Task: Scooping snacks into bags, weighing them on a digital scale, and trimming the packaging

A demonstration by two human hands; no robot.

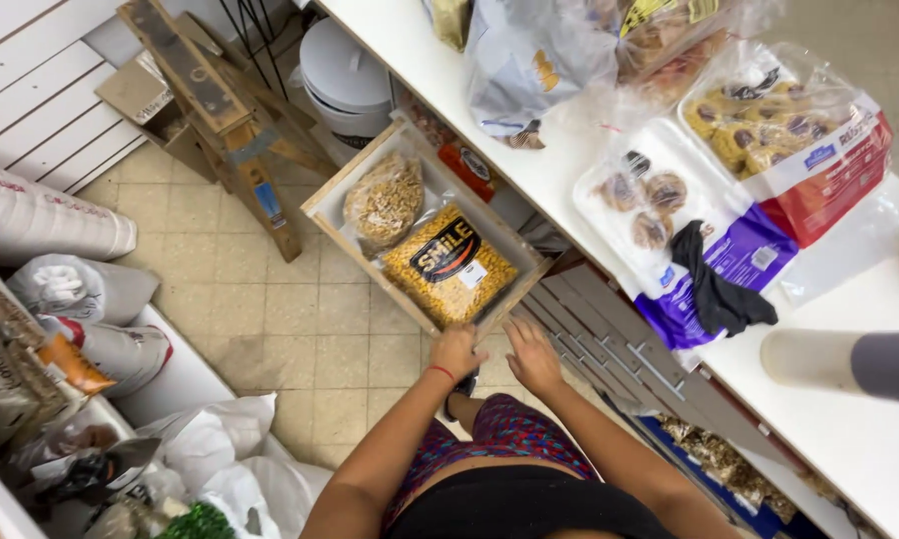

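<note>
While arms reach down, both hands (456, 351) (532, 356) touch drawer (322, 205).

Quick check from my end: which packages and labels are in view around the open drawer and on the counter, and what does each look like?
Corn kernel bag: in the wooden drawer, by both hands; clear, yellow contents, black label.
Nut bag: drawer's far end; clear, tan contents.
Purple cookie pack: on the white counter; clear top, purple-white wrap.
Red cookie pack: counter, further along; clear top, red base.
Paper roll: counter edge; beige-grey cylinder.
</note>
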